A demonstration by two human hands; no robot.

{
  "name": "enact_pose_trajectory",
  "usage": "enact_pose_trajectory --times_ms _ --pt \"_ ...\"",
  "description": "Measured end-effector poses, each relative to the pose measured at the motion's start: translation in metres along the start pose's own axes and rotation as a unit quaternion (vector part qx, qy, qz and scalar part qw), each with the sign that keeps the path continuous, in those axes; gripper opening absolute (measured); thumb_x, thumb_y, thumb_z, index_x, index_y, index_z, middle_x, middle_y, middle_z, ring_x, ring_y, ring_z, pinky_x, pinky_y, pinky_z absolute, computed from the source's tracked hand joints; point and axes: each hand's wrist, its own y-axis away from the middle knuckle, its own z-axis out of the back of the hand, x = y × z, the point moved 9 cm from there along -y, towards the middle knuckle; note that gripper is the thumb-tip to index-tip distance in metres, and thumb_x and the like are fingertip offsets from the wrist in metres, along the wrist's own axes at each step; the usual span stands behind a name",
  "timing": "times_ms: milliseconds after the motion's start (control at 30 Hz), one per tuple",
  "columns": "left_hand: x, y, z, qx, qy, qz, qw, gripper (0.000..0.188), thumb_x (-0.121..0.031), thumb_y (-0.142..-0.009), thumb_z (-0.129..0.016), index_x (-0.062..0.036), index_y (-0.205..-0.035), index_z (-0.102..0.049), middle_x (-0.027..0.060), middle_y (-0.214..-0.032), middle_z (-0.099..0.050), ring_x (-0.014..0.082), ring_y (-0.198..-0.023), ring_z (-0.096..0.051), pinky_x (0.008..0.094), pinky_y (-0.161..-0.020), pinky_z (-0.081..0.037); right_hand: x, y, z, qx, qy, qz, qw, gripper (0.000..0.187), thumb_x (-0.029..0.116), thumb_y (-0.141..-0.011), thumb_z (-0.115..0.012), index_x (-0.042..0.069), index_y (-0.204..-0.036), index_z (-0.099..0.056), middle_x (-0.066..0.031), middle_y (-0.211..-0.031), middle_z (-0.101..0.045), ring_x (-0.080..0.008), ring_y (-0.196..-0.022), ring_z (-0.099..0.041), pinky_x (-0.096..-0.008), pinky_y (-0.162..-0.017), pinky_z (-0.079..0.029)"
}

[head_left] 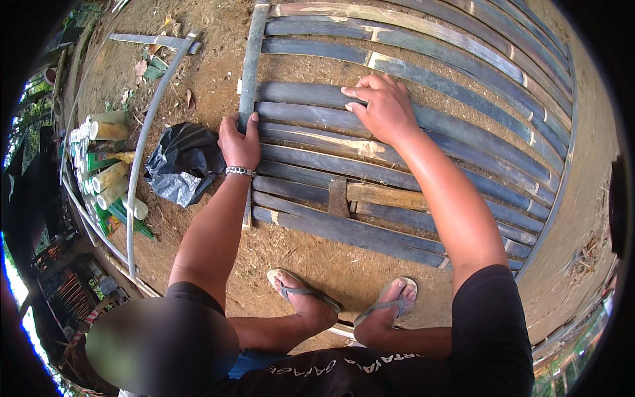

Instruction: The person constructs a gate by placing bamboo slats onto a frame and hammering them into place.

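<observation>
A panel of dark bamboo slats lies on the ground before me, the slats running left to right across an upright strip at its left edge. My left hand is closed round that strip, its thumb by the slat ends. Farther over, my right hand grips one bamboo slat from above, with fingers over its far edge and thumb on the near side. Across the nearer slats rests a hammer-like tool with a rusty metal head and a wooden handle, partly behind my right forearm.
A crumpled black plastic bag lies left of the panel. Beyond it a curved grey pole passes several pale bamboo pieces and green bottles. A loose strip lies at the far left. My sandalled feet stand near the panel's front edge.
</observation>
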Motion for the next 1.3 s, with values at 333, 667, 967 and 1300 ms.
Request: enact_pose_trajectory --times_ms 333,667,967,1300 --pt "0.001 0.004 0.001 -0.005 0.004 -0.006 1.0 0.046 -0.04 -0.093 -0.074 0.0028 -0.108 -0.064 0.0225 -0.099 -0.067 0.038 -0.09 -0.064 0.0441 -0.082 -0.05 -0.001 -0.001 0.0 -0.001 -0.003 -0.003 1.0 0.028 0.03 -0.09 -0.075 0.028 -0.117 -0.077 0.0035 -0.112 -0.065 -0.0194 -0.115 -0.057 -0.0419 -0.103 -0.04" --pt "0.011 0.002 0.0 -0.012 0.081 0.05 0.995 0.035 -0.034 -0.098 -0.069 0.0013 -0.102 -0.066 0.0212 -0.092 -0.068 0.0378 -0.084 -0.066 0.0426 -0.078 -0.051 0.002 -0.002 0.001 0.002 -0.002 0.001 1.0 0.027 0.03 -0.088 -0.077 0.027 -0.115 -0.077 0.0035 -0.113 -0.065 -0.0201 -0.114 -0.057 -0.0432 -0.102 -0.041" --pt "0.004 0.003 0.004 -0.018 0.045 0.051 0.997 0.019 -0.027 -0.099 -0.062 -0.0088 -0.095 -0.066 0.0136 -0.091 -0.068 0.0364 -0.092 -0.064 0.0489 -0.083 -0.045 0.067 0.073 0.022 0.005 0.035 0.179 0.983 0.051 0.025 -0.087 -0.076 0.023 -0.136 -0.065 -0.0105 -0.124 -0.059 -0.0316 -0.116 -0.054 -0.051 -0.102 -0.04" --pt "0.002 0.0 0.009 -0.015 0.029 0.067 0.997 0.019 -0.026 -0.101 -0.056 -0.0095 -0.096 -0.064 0.012 -0.093 -0.067 0.0351 -0.097 -0.062 0.0486 -0.087 -0.044 0.04 0.182 0.018 0.263 0.134 0.095 0.951 0.068 0.012 -0.077 -0.071 0.013 -0.141 -0.052 -0.0121 -0.109 -0.055 -0.0318 -0.103 -0.059 -0.0491 -0.092 -0.047"
